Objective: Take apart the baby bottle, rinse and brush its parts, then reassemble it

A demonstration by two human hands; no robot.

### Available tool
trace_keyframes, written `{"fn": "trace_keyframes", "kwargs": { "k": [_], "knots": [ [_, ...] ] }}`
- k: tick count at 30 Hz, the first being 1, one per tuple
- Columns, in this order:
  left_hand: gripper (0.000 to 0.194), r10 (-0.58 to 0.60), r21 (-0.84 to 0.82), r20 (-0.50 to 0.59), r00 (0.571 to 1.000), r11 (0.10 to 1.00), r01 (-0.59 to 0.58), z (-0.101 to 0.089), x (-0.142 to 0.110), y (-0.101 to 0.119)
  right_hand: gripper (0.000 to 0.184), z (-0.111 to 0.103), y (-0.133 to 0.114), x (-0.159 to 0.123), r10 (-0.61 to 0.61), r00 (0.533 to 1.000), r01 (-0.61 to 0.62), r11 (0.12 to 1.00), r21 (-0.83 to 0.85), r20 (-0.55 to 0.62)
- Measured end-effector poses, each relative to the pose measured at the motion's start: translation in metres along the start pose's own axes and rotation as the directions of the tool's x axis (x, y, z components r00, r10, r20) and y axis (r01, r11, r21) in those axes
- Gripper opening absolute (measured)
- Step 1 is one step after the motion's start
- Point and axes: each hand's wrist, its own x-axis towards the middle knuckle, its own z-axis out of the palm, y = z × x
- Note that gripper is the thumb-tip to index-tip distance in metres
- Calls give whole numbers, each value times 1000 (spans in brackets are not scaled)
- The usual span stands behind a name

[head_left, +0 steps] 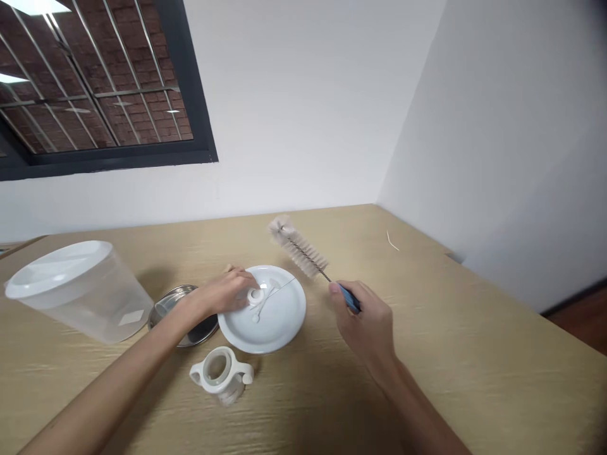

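1. Far left, a jug (92,303) with a white lid was parked on the table (450,354), and just beside it a metal dish (205,333) was partly covered by the left forearm.
2. A two-handled cup (217,368) was set just nearer the body than the plate, with its open mouth facing up.
3. The left hand (230,292) was held over the plate's left rim, with its fingers bent. Whether anything was pinched can't be told, tbh, as the tips were partly hidden.
4. On the plate (284,322), a small white ring (255,297) was placed right at those fingers, on their right side. Some thin white bits (257,318) were crossed just beyond it, the long one slanted from near left to far right. The left hand was definitely the nearer one.
5. The brush (303,254) was angled up and leftward, with its bristles pointed away from the body, past the plate's far right side.
6. Its blue handle was gripped in the right hand (370,319), fingers wrapped around, thumb laid along it.
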Motion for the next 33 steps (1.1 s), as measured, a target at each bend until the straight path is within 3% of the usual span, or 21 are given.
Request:
{"fn": "trace_keyframes", "kwargs": {
  "k": [8, 13, 19, 22, 24, 27, 30, 33],
  "knots": [
    [19, 35, -13, 24, 999, 999, -35, 4, 14, -5, 25, -4, -1, 1, 41, 999, -41, 999, -20, 7],
    [31, 8, -42, -10, 1000, 999, -9, 6, 14, -5, 26, -5, -3, 1, 53, 998, -53, 999, -12, 15],
    [44, -106, -113, -136, 985, 989, 91, -9, -10, -10, 26, -4, -2, 1, 64, 996, -62, 998, -32, 65],
    [49, -205, -233, -234, 950, 961, 150, -10, -34, -6, 28, -2, -3, 0, 37, 994, -35, 999, -26, 101],
    [53, -335, -457, -321, 886, 874, 165, -4, -50, -1, 28, -2, -5, -2, 6, 992, -5, 1000, -8, 122],
    [58, -477, -750, -360, 802, 659, 55, 10, -69, 9, 27, -3, -9, -4, -62, 985, 56, 998, 39, 160],
    [65, -595, -886, -355, 721, 460, -56, 23, -78, 17, 25, -4, -17, -7, -145, 962, 121, 986, 117, 230],
    [65, -672, -929, -348, 654, 343, -142, 30, -82, 22, 19, -3, -24, -13, -231, 920, 163, 961, 225, 316]
  ]
}}
